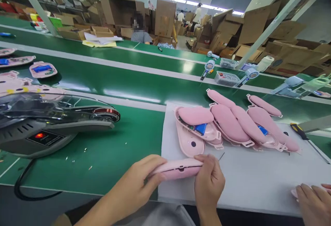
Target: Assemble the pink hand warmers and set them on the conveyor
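A pink oval case (181, 171) is held edge-on near the front edge of the white sheet, with a dark seam and a small notch along its side. My left hand (146, 177) grips its left end between thumb and fingers. On its right end, my right hand (210, 181) is closed, thumb and fingers pressed to the shell. Just behind lies a pile of pink cases (232, 122); one open shell (198, 124) among them shows a blue battery and a circuit board.
At the left stands a grey machine (54, 133) with a red light and a cable. Another person's hand (314, 202) is at the lower right. A screwdriver (300, 131) lies at the right. Handheld fans and a parts box (227, 78) stand farther back.
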